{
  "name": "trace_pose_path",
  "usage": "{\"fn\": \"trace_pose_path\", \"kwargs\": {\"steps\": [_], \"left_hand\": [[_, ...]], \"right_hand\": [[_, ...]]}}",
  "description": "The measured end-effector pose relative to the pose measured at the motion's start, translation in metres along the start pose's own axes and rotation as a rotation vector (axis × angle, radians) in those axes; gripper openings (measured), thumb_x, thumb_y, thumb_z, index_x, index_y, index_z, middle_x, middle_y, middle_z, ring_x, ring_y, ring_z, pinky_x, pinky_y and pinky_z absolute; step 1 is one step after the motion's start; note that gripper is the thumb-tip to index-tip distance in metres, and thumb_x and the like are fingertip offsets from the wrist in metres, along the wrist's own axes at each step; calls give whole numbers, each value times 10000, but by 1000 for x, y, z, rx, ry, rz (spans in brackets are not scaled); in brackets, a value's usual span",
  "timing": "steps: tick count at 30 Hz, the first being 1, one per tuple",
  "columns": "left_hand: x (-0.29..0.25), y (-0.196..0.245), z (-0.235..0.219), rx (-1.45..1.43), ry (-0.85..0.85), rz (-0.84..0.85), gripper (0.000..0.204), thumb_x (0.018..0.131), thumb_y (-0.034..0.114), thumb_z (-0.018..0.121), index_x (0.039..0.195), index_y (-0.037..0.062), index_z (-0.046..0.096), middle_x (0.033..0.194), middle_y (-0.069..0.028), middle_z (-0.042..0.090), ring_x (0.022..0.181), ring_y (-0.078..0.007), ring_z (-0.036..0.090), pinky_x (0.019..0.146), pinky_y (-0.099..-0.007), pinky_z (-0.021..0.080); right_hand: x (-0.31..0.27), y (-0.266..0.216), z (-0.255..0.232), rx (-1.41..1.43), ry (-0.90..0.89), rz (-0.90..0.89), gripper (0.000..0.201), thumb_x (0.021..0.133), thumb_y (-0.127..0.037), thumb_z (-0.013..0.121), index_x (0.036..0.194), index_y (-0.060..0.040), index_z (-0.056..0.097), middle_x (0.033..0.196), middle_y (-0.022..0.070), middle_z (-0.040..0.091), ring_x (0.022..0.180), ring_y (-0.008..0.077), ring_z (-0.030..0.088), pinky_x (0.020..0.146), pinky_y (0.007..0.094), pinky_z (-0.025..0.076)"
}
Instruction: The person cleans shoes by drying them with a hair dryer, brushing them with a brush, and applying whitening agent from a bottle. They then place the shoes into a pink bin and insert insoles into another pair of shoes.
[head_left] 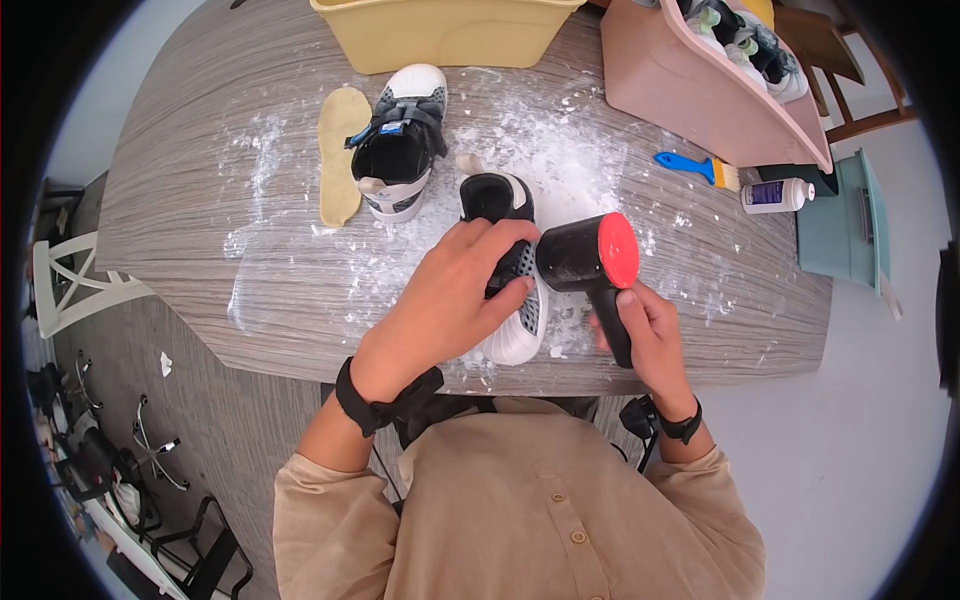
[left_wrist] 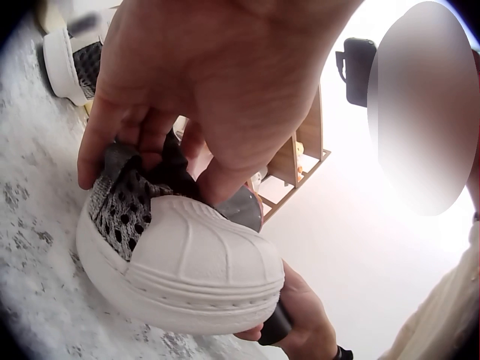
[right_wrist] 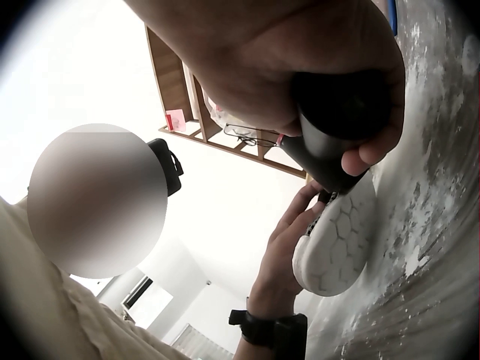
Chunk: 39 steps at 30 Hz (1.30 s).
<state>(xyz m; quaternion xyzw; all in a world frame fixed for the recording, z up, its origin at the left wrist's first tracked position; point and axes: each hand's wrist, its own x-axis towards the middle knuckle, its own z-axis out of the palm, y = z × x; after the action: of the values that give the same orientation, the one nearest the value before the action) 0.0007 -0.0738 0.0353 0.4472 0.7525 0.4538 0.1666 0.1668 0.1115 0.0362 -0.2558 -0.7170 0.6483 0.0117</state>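
Observation:
My left hand (head_left: 450,290) grips a white-and-black sneaker (head_left: 517,342) near the table's front edge. In the left wrist view its thumb and fingers pinch the dark upper behind the ribbed white toe cap (left_wrist: 202,255). My right hand (head_left: 655,340) holds the handle of a black hair dryer (head_left: 570,258) with a round red end. The dryer's barrel points at the side of the sneaker, close against it. From the right wrist, the patterned white sole (right_wrist: 349,240) shows, tilted up off the table. A matching sneaker (head_left: 418,85) stands farther back, beside a beige insole (head_left: 340,150).
White powder (head_left: 570,150) is scattered over the wood-grain table (head_left: 180,200). At the back stand a yellow bin (head_left: 450,35) and a pink bin (head_left: 690,90) with shoes in it. A blue-handled brush (head_left: 690,165) and a white bottle (head_left: 775,196) lie at the right, near a teal bin (head_left: 840,225).

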Motion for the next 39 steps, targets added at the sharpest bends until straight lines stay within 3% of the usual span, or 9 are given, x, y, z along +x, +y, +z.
{"fn": "trace_pose_path", "kwargs": {"steps": [16, 34, 39], "left_hand": [[2, -5, 4, 34, 50, 47, 307, 751, 107, 679, 1033, 57, 568, 834, -140, 559, 804, -345, 553, 677, -410, 452], [3, -2, 3, 27, 22, -10, 319, 752, 122, 685, 1037, 58, 557, 902, -156, 587, 844, -362, 567, 707, -411, 466], [2, -3, 4, 11, 49, 19, 311, 759, 132, 664, 1022, 34, 531, 836, -170, 550, 815, -365, 542, 709, -433, 455]], "right_hand": [[-6, 0, 4, 17, 5, -10, 357, 1001, -263, 460, 1187, 17, 580, 783, 45, 623, 595, 66, 551, 556, 221, 444], [4, -2, 4, -11, 23, -19, 349, 1004, -275, 454, 1154, 12, 585, 762, 48, 627, 580, 70, 558, 539, 221, 440], [8, -2, 4, 0, 25, -22, 346, 1004, -271, 453, 1157, 11, 584, 764, 50, 630, 580, 70, 560, 543, 223, 446]]}}
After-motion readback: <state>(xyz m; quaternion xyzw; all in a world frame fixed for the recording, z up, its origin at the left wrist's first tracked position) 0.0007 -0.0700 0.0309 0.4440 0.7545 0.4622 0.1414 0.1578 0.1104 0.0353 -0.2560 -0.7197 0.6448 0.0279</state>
